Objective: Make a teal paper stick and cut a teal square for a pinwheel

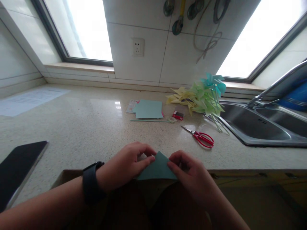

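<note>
A pale blue-green sheet of paper (157,169), folded to a point at its top, is held at the front edge of the counter. My left hand (130,163) pinches its left slanted edge between thumb and fingers. On the other side, my right hand (187,169) grips the right edge near the peak, its fingers curled. Beyond the hands lies a stack of similar pale blue sheets (149,109), with a thin light stick (150,120) in front. Red-handled scissors (201,136) rest, blades pointing left, to the right of my right hand.
Paper pinwheels (203,94) in yellow, green and blue lie in a bunch beside the steel sink (259,127). A small red box (178,115) sits near the sheets. At left are a dark flat tablet-like object (20,169) and a printed white page (31,99).
</note>
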Available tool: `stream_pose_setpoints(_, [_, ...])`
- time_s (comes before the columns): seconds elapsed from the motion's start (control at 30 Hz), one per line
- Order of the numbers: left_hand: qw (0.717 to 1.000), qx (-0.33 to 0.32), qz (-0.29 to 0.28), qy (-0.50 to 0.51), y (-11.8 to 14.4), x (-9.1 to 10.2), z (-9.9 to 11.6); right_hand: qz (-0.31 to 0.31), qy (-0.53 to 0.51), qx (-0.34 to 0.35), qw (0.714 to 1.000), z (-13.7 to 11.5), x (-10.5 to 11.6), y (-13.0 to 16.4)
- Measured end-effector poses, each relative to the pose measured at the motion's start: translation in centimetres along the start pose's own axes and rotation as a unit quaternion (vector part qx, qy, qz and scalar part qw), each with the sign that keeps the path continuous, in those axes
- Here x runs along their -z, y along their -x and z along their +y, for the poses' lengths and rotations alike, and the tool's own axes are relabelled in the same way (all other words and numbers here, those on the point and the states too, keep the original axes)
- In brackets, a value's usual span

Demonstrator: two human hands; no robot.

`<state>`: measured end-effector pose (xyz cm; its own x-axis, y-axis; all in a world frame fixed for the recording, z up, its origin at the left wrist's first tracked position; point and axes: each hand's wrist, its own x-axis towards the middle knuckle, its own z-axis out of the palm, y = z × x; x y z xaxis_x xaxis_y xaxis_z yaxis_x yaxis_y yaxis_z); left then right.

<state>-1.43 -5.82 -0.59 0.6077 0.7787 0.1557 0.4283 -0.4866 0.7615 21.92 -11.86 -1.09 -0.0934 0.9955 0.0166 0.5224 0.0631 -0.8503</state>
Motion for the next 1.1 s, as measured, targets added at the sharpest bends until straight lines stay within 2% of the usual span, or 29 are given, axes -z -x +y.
stream_pose_setpoints(0.13, [0.997,0.043,-0.012,0.062,-0.1,-0.2,0.0,-0.015,-0.013,-0.001,1.0,-0.3,-0.1,0.8])
stream_pose_setpoints(0.4, [0.997,0.024,-0.043,0.058,0.2,0.4,1.6,-0.038,-0.04,-0.015,0.998,-1.6,-0.2,0.2])
stream_pose_setpoints(0.57, [0.996,0.014,-0.054,0.067,0.1,0.4,1.5,-0.049,-0.073,-0.006,0.996,-1.3,-0.5,0.0])
stream_pose_setpoints(0.67, [0.985,0.065,-0.003,0.158,-0.3,0.3,0.9,-0.027,-0.102,-0.012,0.994,-0.8,-0.4,-0.2])
stream_pose_setpoints(0.77, [0.934,0.096,0.096,0.33,-0.8,0.2,0.1,0.013,-0.167,-0.012,0.986,-0.4,-0.1,-0.6])
stream_pose_setpoints(0.87, [0.901,0.083,0.13,0.405,-1.1,0.1,-0.5,0.046,-0.219,0.0,0.975,-0.4,-0.1,-1.1])
stream_pose_setpoints(0.97, [0.891,0.082,0.086,0.437,-1.1,0.0,-0.7,0.044,-0.242,0.01,0.969,-0.7,-0.4,-1.6])
stream_pose_setpoints(1.1, [0.915,0.084,-0.001,0.393,-0.7,-0.1,-0.7,0.026,-0.248,0.022,0.968,-1.4,-0.9,-2.0])
